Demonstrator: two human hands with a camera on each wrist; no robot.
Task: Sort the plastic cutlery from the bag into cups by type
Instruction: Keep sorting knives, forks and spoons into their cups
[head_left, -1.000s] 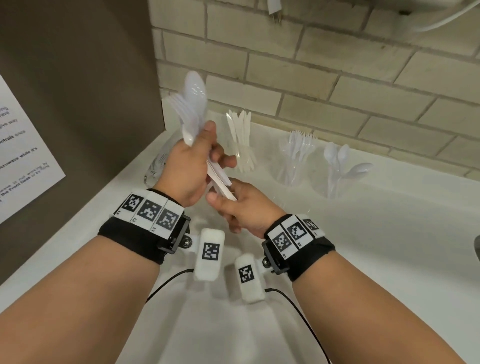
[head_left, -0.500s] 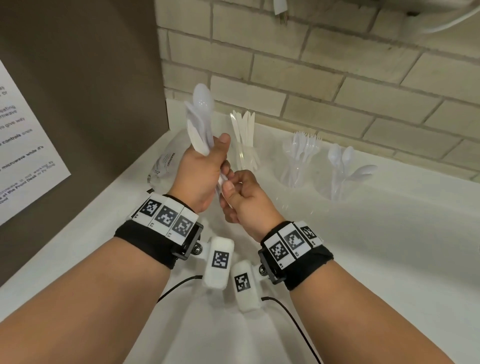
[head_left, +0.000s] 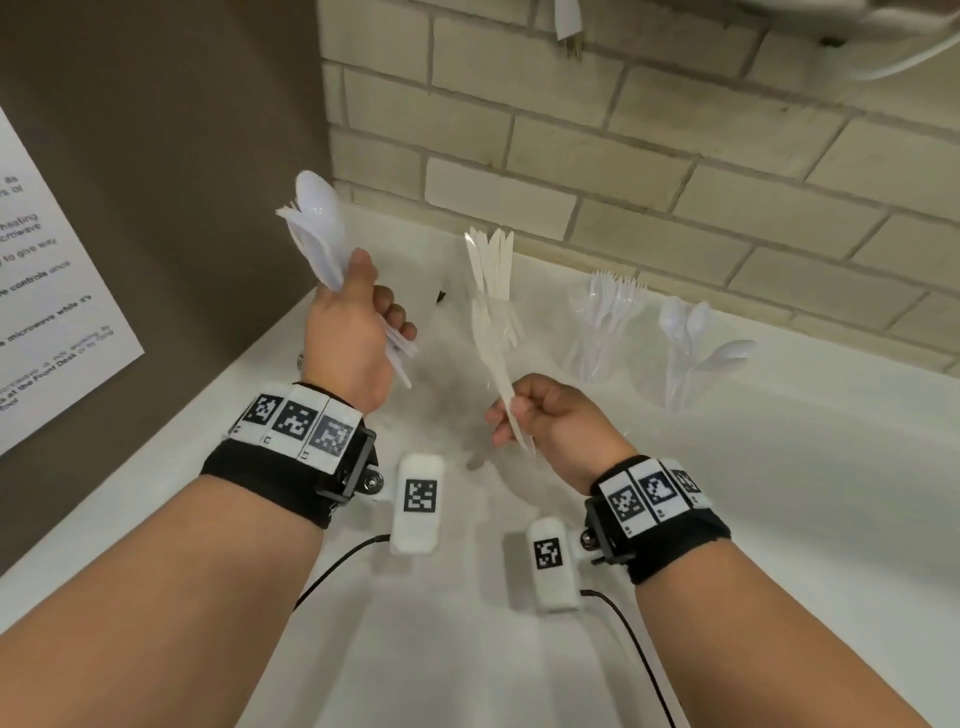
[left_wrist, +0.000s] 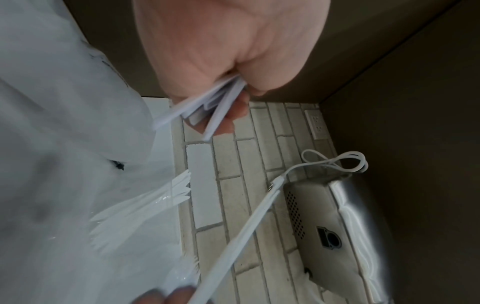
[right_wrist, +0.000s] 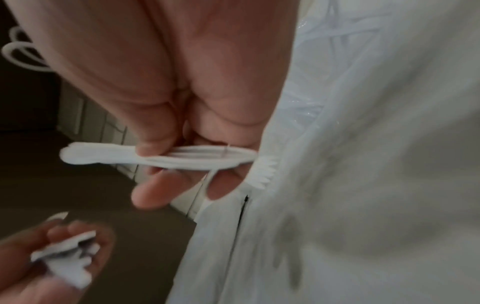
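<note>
My left hand is raised at the left and grips a bundle of white plastic cutlery by the handles, spoon bowls and fork tines fanning upward. The handle ends stick out below the fist. To the right and lower, my right hand pinches a single cream-white knife by its handle, blade up. Three clear cups stand along the wall: one with knives, one with forks, one with spoons. The knife overlaps the knife cup in the head view.
A white counter runs along a brick wall. A brown side panel with a paper notice closes the left. Overhead hangs a silver appliance with a white cord. Black cables trail from the wrist units.
My right hand has drawn one knife out of the bundle and moved right, away from the left hand. The left hand still holds the bundle raised.
</note>
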